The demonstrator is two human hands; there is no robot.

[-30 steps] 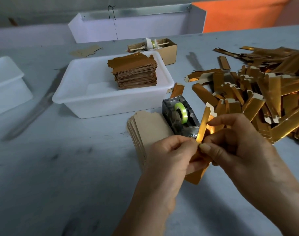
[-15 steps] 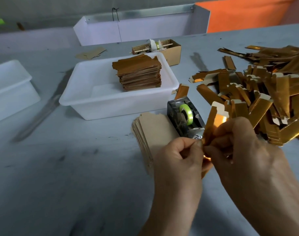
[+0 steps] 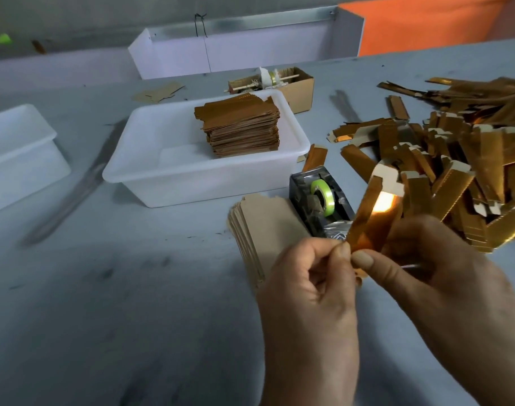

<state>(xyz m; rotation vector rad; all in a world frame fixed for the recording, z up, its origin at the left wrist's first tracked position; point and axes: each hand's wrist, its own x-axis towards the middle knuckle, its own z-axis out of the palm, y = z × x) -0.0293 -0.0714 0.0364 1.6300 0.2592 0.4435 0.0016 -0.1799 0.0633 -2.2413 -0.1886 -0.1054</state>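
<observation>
Grey bench: your left hand and right hand both pinch the gold card at its lower end, upright before the tape dispenser; folding seems in hand; next, likely press the seam shut and tape it.

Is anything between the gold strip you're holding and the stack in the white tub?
The left hand and right hand pinch the gold strip in the air. The tape dispenser and the white tub's near wall stand low between it and the stack; above them nothing visible blocks the way.
</observation>
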